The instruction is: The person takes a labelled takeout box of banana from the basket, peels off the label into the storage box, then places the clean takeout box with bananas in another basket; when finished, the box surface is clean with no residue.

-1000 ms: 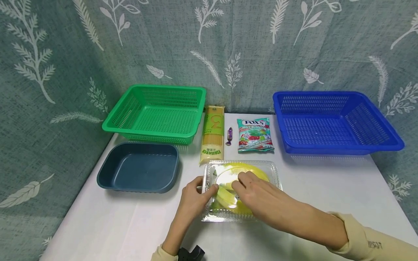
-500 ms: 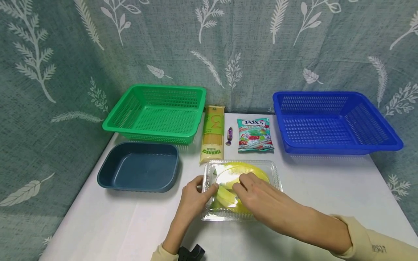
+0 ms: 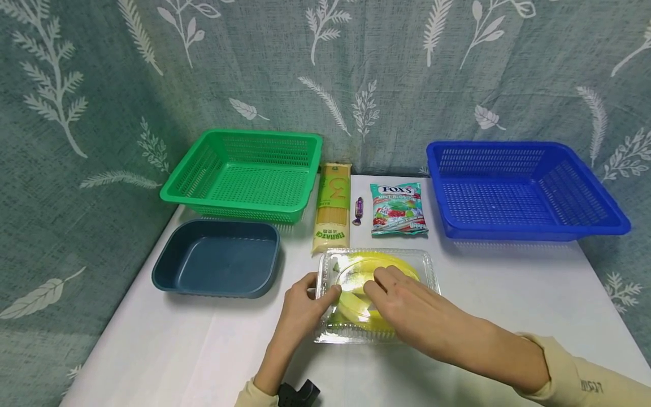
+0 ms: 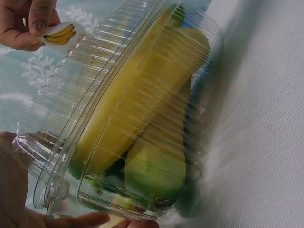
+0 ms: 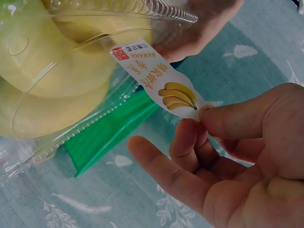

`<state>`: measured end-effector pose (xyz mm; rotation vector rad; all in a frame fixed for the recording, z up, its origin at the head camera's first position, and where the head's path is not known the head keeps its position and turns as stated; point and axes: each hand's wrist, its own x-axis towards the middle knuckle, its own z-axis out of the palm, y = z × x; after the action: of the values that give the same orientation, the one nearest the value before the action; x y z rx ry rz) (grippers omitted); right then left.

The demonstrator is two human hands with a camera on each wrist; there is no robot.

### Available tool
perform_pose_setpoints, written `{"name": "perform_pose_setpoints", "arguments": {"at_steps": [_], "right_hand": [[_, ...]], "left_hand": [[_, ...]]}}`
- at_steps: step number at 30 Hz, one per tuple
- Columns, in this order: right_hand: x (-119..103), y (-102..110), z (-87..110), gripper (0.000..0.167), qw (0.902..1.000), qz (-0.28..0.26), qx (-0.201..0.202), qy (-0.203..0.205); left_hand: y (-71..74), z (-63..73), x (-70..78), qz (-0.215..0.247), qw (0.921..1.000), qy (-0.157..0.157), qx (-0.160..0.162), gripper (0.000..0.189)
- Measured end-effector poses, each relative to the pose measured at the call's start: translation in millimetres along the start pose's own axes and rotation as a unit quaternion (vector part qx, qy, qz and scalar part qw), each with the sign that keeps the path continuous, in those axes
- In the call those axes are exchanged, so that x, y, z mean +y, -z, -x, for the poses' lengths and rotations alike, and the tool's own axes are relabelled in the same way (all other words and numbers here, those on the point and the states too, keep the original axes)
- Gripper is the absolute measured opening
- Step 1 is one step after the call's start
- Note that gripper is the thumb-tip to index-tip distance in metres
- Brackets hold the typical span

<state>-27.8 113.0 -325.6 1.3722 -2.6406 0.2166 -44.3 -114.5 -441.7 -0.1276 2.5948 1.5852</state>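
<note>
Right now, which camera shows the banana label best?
The right wrist view: it shows the label nearly whole, its word BANANA readable, one end pinched in the right fingers. The left wrist view shows mainly its banana-printed end; in the head view, I can't make it out.

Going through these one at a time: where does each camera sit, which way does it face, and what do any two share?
Head: worn on the head, facing forward and down over the table; left hand, right hand and both sleeves show.
Left wrist: on that wrist, facing the side of the clear box, cloth beyond; parts of both hands show.
Right wrist: on that wrist, facing the label pinched by the right hand; part of the left hand shows behind.
Shared: both wrist views show box and label.
</note>
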Motion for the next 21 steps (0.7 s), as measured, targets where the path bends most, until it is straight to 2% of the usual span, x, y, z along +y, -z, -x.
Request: {"name": "perform_pose_setpoints", "arguments": {"at_steps": [5,12,18,21], "right_hand": [[1.3,1.1,0.2,0.025,0.9998,-0.013,-0.008,-0.010],[3.3,1.5,-1.5,0.022,0.9995,-0.028,0.002,-0.013],[1.6,4.3,-1.3,0.024,0.9993,-0.030,-0.011,-0.017],[2.9,7.9,-2.4,0.027,0.9993,-0.034,0.008,-0.012]], "left_hand": [[-0.2,0.4,-0.5,0.001,1.0000,0.002,0.001,0.054],[-0.7,-0.2,-0.2,0.004,1.0000,-0.003,-0.003,0.054],[-0.4,0.0,0.6,0.008,0.9999,-0.003,-0.006,0.055],[-0.1,0.2,0.8,0.005,1.0000,-0.004,-0.003,0.054]]}}
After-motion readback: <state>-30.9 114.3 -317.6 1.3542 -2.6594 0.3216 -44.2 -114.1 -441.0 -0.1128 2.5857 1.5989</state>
